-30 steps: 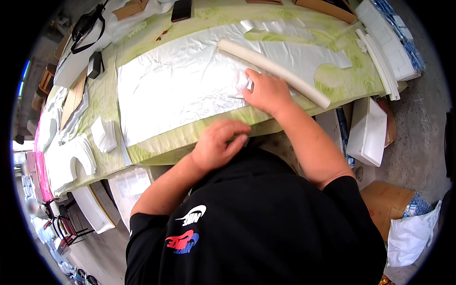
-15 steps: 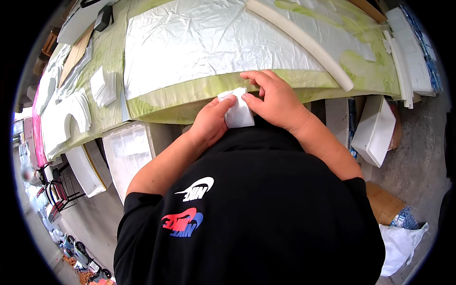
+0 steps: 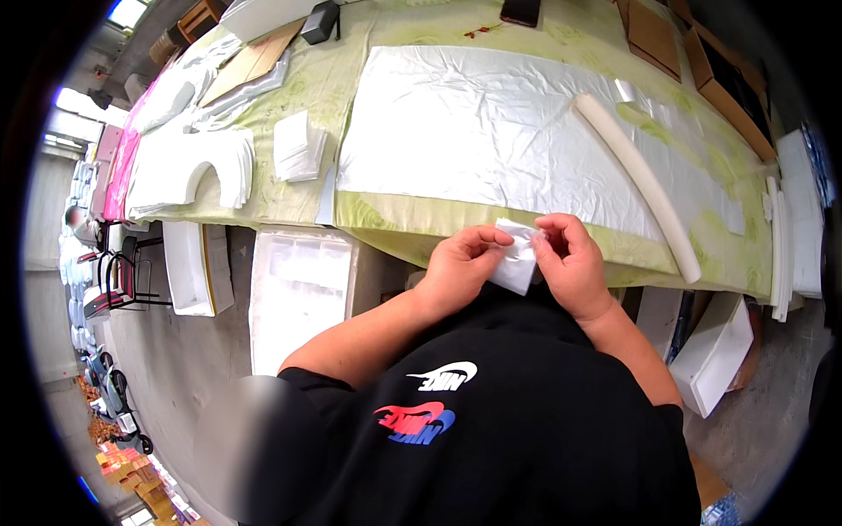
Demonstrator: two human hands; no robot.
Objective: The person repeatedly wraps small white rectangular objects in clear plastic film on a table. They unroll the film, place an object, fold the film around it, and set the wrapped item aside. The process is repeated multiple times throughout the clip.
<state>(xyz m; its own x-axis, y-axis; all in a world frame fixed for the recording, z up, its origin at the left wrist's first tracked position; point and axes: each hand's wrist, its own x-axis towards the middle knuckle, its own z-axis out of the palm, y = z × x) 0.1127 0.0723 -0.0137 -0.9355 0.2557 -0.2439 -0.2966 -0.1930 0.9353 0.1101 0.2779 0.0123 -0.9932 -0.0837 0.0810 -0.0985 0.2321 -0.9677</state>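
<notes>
In front of my body, near the table's front edge, I hold a small flat white bag (image 3: 514,273) up between both hands. My left hand (image 3: 462,270) pinches its upper left edge between thumb and fingers. Opposite it, my right hand (image 3: 572,266) has thumb and forefinger closed on the upper right edge. The bag's top looks creased, and its lower part hangs smooth. Just beyond my hands a wide silvery-white sheet (image 3: 456,131) lies on the green patterned tablecloth (image 3: 395,215). A long cream-white foam tube (image 3: 640,184) rests slantwise over the sheet's right part.
Left of the sheet lie a small stack of white squares (image 3: 298,151) and arch-shaped white sheets (image 3: 189,175). A dark phone (image 3: 521,11) and an open cardboard box (image 3: 726,83) are at the back. White boxes (image 3: 303,298) stand below the table edge.
My right hand's fingers, spread before, have closed on the bag's upper edge. The bag's top is now pulled between both hands. The view has shifted, showing more of the table.
</notes>
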